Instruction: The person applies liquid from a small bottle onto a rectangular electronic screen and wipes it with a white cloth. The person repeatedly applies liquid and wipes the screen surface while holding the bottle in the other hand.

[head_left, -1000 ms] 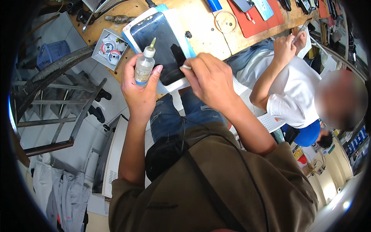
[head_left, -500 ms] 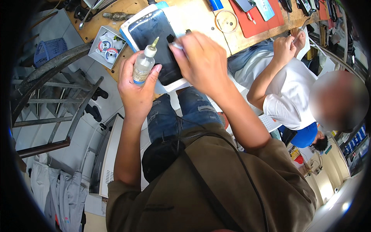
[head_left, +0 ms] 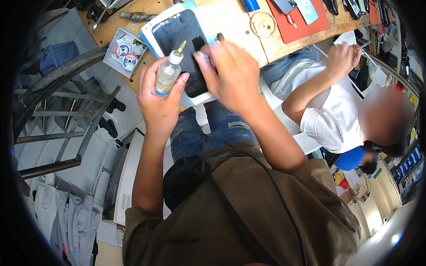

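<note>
A clear dropper bottle (head_left: 167,76) with a white collar and a narrow yellowish tip stands tilted in my left hand (head_left: 159,106), whose fingers wrap round it. Behind it a black touchscreen device (head_left: 175,33) lies on a white and pale blue pad (head_left: 155,49); its lower part is partly covered by my hands. Over the right side of the screen is my right hand (head_left: 235,73), slightly blurred, with thumb and fingers pinching a small white wad (head_left: 203,56). Whether the wad touches the glass I cannot tell.
A white box (head_left: 119,63) with round spools stands at the table's left edge. Further right are a clear round dish (head_left: 263,24) and a red mat (head_left: 306,26) with a phone on it. A co-worker in a white shirt (head_left: 326,106) sits at the right. A metal railing (head_left: 62,77) curves at the left.
The whole view has shifted slightly. My right hand has moved a little over the screen with the wad. The co-worker's hands have shifted to the right.
</note>
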